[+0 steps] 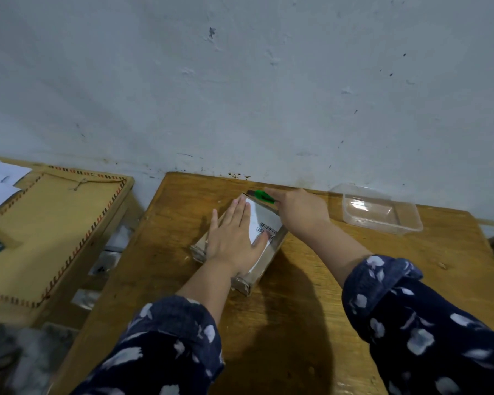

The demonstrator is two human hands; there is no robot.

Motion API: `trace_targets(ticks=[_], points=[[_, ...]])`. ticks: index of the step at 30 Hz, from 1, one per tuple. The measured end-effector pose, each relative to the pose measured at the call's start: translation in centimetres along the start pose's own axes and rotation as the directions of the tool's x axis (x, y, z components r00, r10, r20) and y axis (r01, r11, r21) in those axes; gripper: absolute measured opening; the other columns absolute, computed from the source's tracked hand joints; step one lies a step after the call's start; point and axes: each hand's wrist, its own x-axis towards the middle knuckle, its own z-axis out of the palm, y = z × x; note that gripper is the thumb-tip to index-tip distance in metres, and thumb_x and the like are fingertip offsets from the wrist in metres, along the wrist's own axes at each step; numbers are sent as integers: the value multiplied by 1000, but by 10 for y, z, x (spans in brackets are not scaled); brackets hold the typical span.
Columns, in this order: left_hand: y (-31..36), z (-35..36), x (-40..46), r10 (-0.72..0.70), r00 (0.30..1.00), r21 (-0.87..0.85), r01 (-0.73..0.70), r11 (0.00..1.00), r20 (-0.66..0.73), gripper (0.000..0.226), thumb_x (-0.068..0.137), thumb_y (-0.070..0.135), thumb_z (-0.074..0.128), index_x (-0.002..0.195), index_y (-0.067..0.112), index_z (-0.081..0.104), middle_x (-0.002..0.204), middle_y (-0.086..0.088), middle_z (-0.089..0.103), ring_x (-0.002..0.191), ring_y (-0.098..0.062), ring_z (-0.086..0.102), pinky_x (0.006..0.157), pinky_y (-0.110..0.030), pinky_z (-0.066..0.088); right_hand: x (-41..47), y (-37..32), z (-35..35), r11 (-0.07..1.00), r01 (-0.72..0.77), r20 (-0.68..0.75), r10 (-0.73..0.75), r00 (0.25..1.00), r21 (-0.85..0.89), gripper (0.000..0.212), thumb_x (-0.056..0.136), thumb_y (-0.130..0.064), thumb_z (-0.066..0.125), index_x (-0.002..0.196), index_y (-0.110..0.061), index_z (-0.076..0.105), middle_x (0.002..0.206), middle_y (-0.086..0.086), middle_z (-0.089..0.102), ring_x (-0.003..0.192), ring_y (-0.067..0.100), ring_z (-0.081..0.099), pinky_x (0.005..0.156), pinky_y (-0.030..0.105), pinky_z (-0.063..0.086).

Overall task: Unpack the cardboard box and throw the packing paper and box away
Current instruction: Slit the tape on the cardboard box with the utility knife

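Cardboard box pinned, cutter at its far edge

Cardboard box (257,246) sits mid-way on the wooden table (297,323). The left hand (236,238) presses flat on its label, fingers straight. The right hand (300,209) grips a green cutter (264,196) at the box's far end.

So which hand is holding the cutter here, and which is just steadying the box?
The right hand grips the green cutter at the cardboard box's far edge. The left hand lies flat, fingers straight, pressing on the box's labelled top.
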Motion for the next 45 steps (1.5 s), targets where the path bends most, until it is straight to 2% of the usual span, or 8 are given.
trace_targets(ticks=[8,13,19,26,32,40,43,45], points=[[1,0,0,-11,1000,18,11,1000,-13,78,93,63,13,151,17,-11,158,2,-21,145,-13,-20,118,-47,-10,1,-12,-2,995,17,40,-13,999,-94,67,93,-13,48,147,-39,19,102,6,64,86,25,63,55,33,44],[2,-1,-1,-13,1000,4,13,1000,-9,77,93,62,15,152,17,-9,159,1,-18,145,-13,-19,118,-47,-9,-1,-18,-4,992,-14,40,19,999,-126,72,91,-13,53,148,-37,17,99,7,64,71,22,54,53,31,44],[1,-2,-2,-17,1000,0,17,1000,-2,77,93,62,15,151,18,-10,159,1,-18,145,-13,-19,119,-48,-7,-4,-15,-2,997,-41,40,44,998,-70,68,93,-15,50,147,-40,18,107,7,64,87,24,63,55,32,46],[1,-2,-2,-14,1000,1,14,1000,-5,77,93,62,15,152,17,-8,159,1,-17,145,-14,-19,118,-48,-9,-5,-20,-3,996,-51,51,54,997,-69,66,93,-14,50,147,-39,20,107,8,62,88,25,63,58,32,49],[2,-1,0,-20,1000,16,20,1000,4,80,92,64,14,151,15,-8,159,0,-17,145,-14,-19,119,-49,-6,-2,-26,-11,984,18,39,-12,999,-175,71,91,-13,54,149,-34,19,94,5,65,66,20,52,53,29,42],[3,-2,-1,-35,999,3,35,999,17,78,92,64,13,152,17,-7,160,1,-15,146,-13,-18,119,-49,-5,-14,-18,-18,970,62,70,-47,996,-235,62,92,-14,52,145,-34,27,85,2,60,67,20,54,50,29,40],[3,-2,-2,-33,999,4,33,999,11,77,93,61,15,152,17,-7,160,1,-15,146,-13,-17,119,-48,-6,-19,-13,-16,974,55,62,-42,997,-222,62,92,-13,52,144,-35,28,92,3,61,71,21,55,53,30,41],[3,-2,-2,-33,999,0,33,999,6,77,93,62,16,152,17,-7,160,1,-14,146,-14,-16,119,-48,-6,-19,-10,-17,971,55,73,-39,997,-234,63,92,-11,49,145,-36,27,102,3,62,82,23,60,56,30,41]])
